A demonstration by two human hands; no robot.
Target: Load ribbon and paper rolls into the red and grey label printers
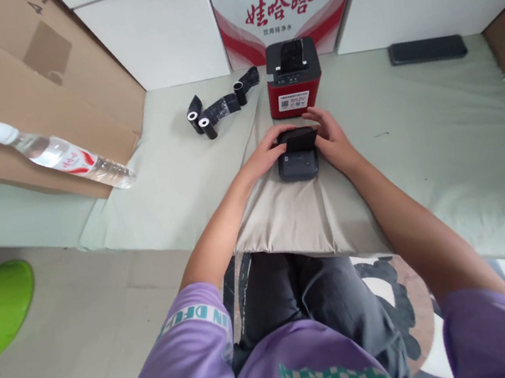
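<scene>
Black rolls [210, 131] lie leftmost; the left hand [267, 151] is clamped on the device [297, 167], which sits on the cloth [384, 110], seemingly light, rigid, best held by its sides. The right hand [335, 139] has fingers apart, grip unclear.

The worktop [444, 127] is lit softly and evenly. Small print on the white label [293, 100] is blurred. The view's edges are stretched.
</scene>
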